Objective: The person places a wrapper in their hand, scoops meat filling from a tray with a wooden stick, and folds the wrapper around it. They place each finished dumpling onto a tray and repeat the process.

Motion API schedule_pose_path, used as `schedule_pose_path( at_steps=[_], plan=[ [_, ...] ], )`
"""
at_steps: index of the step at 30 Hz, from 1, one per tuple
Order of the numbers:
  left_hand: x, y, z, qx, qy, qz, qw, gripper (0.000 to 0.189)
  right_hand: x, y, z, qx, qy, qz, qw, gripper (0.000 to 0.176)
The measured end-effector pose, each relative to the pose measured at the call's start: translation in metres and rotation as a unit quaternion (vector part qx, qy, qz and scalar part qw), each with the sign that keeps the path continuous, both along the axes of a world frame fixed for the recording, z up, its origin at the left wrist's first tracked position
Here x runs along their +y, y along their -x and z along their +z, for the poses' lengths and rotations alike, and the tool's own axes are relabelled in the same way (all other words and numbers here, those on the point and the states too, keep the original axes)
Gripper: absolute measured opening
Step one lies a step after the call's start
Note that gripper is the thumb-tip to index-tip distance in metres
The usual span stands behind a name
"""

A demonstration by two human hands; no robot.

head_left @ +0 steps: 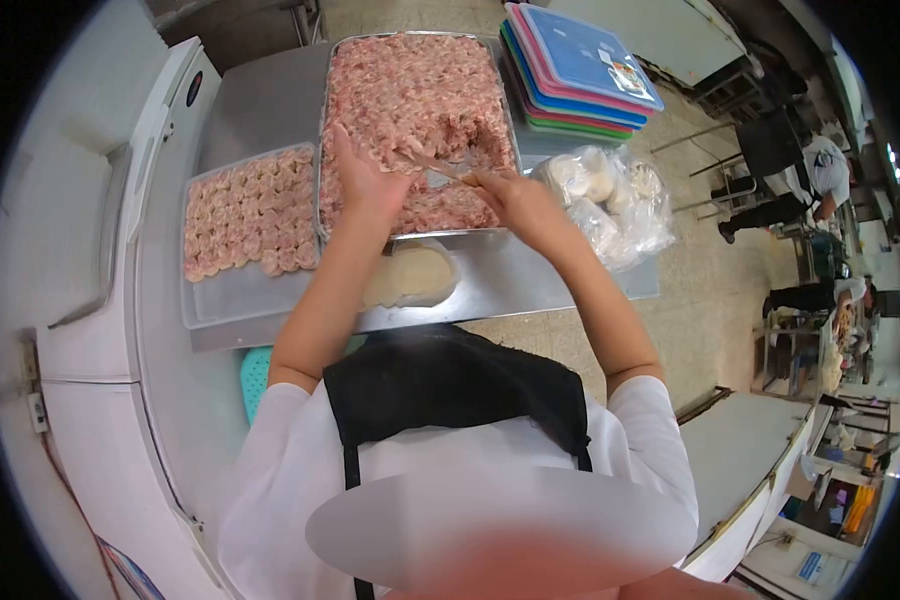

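Note:
A large metal tray (327, 110) full of pinkish ground meat (410, 85) lies on the steel table. Over its lower left part is my left hand (368, 178), its palm up and a small portion of meat at the fingers; what exactly lies in it is hard to make out. My right hand (515, 205) is closed on the handle of a flat spatula (440, 167), whose blade touches the meat near my left fingers. To the left, rows of small filled pieces (250, 212) sit on a translucent tray (210, 305). Pale round dough sheets (410, 276) lie near the table's front edge.
Stacked colored lids (580, 60) stand at the back right of the table (510, 270). Plastic bags with pale round dough (610, 195) are at the right edge. A white refrigerator (155, 180) borders the left. Other people (825, 175) are far off at the right.

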State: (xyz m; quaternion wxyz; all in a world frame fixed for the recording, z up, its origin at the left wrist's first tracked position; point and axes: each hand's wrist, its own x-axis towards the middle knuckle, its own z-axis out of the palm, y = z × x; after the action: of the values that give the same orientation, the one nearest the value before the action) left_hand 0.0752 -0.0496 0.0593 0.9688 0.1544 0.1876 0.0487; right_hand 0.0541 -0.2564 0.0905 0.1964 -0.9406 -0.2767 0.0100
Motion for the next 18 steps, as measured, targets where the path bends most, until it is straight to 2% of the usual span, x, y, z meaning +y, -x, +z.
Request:
schedule_pose_path(
  at_steps=[1,4,7,9,10,12,13,15,16,17,18],
  plan=[
    [0.001,0.000,-0.001,-0.006,-0.003,-0.003,1.000,0.080,-0.006,-0.004,0.011,-0.025,0.071,0.000,0.997,0.023],
    [0.004,-0.002,-0.008,-0.020,-0.024,-0.010,0.999,0.083,-0.004,0.010,0.040,-0.053,0.073,-0.003,0.996,0.022],
    [0.000,-0.008,-0.006,-0.021,-0.022,0.002,1.000,0.082,0.002,-0.004,0.001,-0.070,-0.038,0.072,0.994,0.025],
    [0.005,-0.010,-0.003,-0.005,0.018,0.028,0.999,0.077,-0.011,-0.025,0.002,-0.079,-0.098,0.137,0.983,0.025],
    [0.009,-0.008,-0.004,-0.049,-0.011,0.011,0.999,0.069,-0.015,-0.033,0.003,-0.084,-0.128,0.172,0.973,0.025],
    [0.016,-0.002,-0.005,-0.134,-0.074,-0.028,0.988,0.053,-0.023,-0.038,0.005,0.006,-0.202,0.088,0.975,0.026],
    [0.019,0.001,-0.003,-0.138,-0.174,-0.069,0.973,0.054,-0.026,-0.039,0.007,0.051,-0.235,0.044,0.970,0.027],
    [0.022,0.007,0.004,-0.134,-0.367,-0.150,0.908,0.060,-0.031,-0.041,0.016,0.189,-0.221,0.029,0.956,0.029],
    [0.021,0.006,0.007,-0.174,-0.520,-0.086,0.832,0.060,-0.032,-0.042,0.020,0.258,-0.212,0.022,0.942,0.029],
    [0.020,0.004,0.011,-0.204,-0.656,-0.019,0.726,0.060,-0.036,-0.044,0.025,0.252,-0.192,0.046,0.947,0.030],
    [0.020,0.005,0.016,-0.219,-0.712,-0.010,0.668,0.059,-0.040,-0.047,0.029,0.246,-0.172,0.071,0.951,0.030]
  ],
)
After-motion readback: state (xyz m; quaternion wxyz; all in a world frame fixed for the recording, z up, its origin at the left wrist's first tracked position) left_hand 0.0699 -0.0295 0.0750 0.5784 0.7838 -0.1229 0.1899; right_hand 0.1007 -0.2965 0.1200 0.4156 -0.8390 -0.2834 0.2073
